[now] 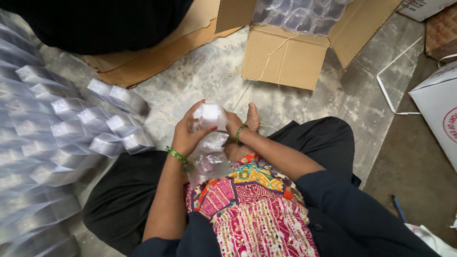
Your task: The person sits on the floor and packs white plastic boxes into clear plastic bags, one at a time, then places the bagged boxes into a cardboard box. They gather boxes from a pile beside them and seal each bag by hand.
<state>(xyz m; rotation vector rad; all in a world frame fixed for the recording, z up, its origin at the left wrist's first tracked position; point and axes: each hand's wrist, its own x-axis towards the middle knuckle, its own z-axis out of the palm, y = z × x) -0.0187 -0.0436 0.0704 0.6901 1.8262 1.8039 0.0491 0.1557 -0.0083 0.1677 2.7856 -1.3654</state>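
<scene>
I am sitting on the concrete floor with my legs folded, and I am holding a small white jar up in front of me with both hands. My left hand is wrapping around the jar's left side, its fingers curled and pressed against the jar and against the clear plastic wrap that is hanging below it. My right hand is sitting on the jar's right side, mostly hidden behind it, so I cannot tell how those fingers are lying, only that they are closing on the jar. The wrap is trailing down from the jar onto my patterned lap cloth. I am wearing 1 green bangle on my left wrist and another on my right.

To my left, rows of clear plastic boxes are lying stacked on their sides, the nearest ones just beside my left knee. Ahead of me, an open cardboard carton is standing on the floor, with wrapped jars showing in its top. A flattened sheet of cardboard is lying to the carton's left. A white strap is lying loose on the floor to my right, near a white box.
</scene>
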